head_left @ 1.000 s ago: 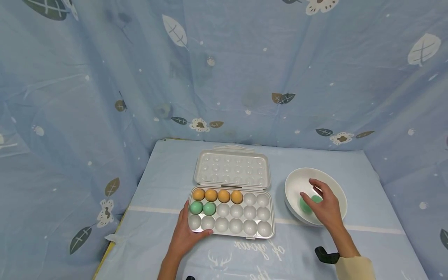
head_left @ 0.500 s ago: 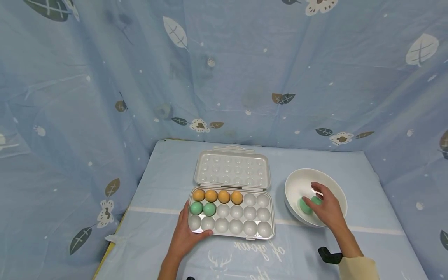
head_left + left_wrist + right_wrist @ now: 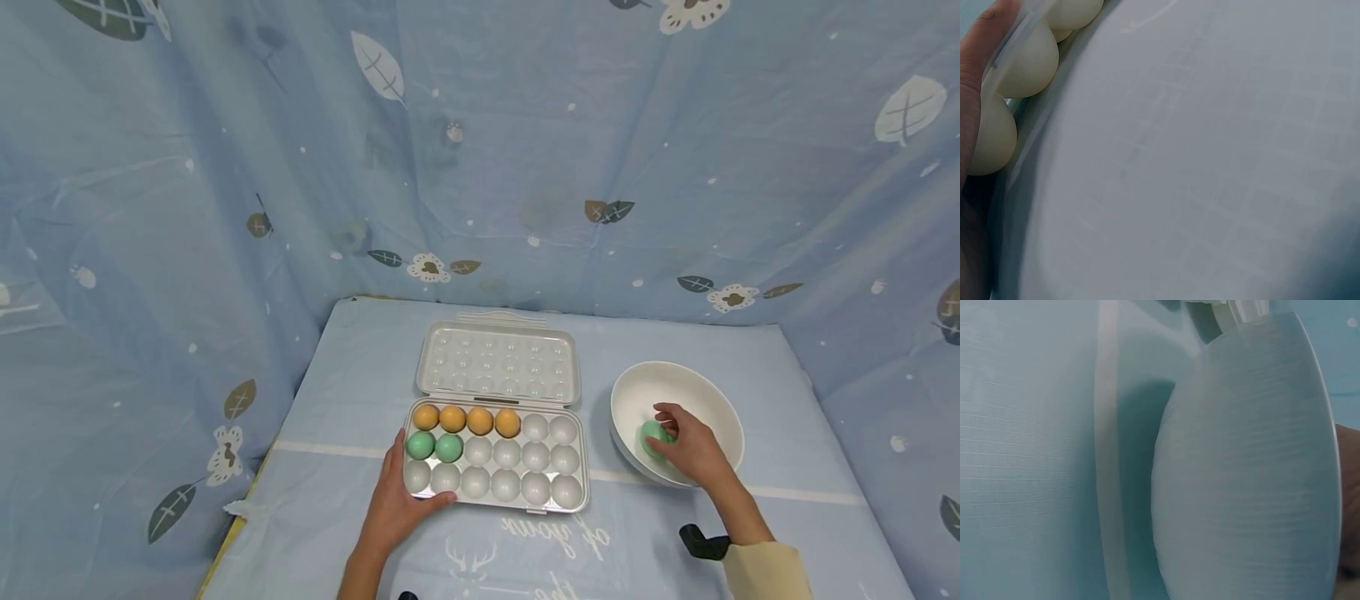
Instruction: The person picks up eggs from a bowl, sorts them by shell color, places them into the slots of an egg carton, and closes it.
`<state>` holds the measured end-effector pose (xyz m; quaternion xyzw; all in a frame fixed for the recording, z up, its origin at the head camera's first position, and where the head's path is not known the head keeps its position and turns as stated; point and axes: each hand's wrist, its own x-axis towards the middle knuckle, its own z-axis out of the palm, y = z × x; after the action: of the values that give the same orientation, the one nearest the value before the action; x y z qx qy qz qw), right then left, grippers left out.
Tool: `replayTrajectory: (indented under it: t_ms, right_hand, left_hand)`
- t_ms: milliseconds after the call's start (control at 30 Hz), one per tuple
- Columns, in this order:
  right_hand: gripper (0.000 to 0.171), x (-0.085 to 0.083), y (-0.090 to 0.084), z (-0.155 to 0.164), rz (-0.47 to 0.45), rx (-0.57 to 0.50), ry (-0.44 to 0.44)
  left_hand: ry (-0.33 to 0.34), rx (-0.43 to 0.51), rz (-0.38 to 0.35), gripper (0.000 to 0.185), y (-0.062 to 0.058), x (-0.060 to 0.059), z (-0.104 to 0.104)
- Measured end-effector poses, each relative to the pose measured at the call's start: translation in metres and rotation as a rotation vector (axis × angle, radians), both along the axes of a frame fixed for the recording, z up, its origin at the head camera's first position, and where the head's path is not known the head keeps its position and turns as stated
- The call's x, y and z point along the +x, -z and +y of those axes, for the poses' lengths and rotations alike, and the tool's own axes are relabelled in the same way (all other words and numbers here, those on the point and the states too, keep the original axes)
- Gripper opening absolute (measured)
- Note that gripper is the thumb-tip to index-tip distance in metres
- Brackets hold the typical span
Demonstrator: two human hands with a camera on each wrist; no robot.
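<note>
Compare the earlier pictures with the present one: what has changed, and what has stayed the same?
The right hand has sunk deeper into the bowl and its fingers have closed round a green egg; a second green egg seen there before is now hidden. The left hand still rests on the tray, and the six eggs in it have not moved.

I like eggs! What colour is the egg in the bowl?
Green. The egg under the right hand in the white bowl shows best in the head view.
</note>
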<state>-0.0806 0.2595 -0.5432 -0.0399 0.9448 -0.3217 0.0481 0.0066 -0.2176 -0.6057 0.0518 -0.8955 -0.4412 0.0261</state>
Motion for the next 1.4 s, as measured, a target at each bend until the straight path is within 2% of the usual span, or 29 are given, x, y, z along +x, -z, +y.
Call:
replayTrajectory:
  t_ms: [167,433,733,1000,1267,1400]
  right_hand:
    - [0.058,0.0,-0.002,-0.003,-0.041,0.058,-0.022]
    - [0.05,0.0,0.0,-0.001,-0.019,0.107,-0.051]
    - [0.052,0.001,-0.001,-0.003,-0.024,0.089,0.0]
    - [0.052,0.002,-0.005,-0.003,0.058,0.025,0.054]
    - [0.052,-0.002,-0.013,-0.004,0.19,-0.065,0.07]
    - [0.052,-0.002,-0.019,-0.006,0.238,-0.077,0.071]
  left_hand:
    - [0.001,-0.004,-0.006,0.147,0.0,0.0,-0.001]
    - [-0.005,-0.005,-0.001,0.147,0.001,0.0,0.0]
    - [0.012,-0.011,0.036,0.144,-0.001,0.002,-0.001]
    - [0.013,-0.003,0.03,0.144,-0.003,0.002,0.0]
    - [0.012,-0.003,0.031,0.144,-0.004,0.002,-0.001]
    - [0.01,0.0,0.035,0.144,-0.003,0.002,0.0]
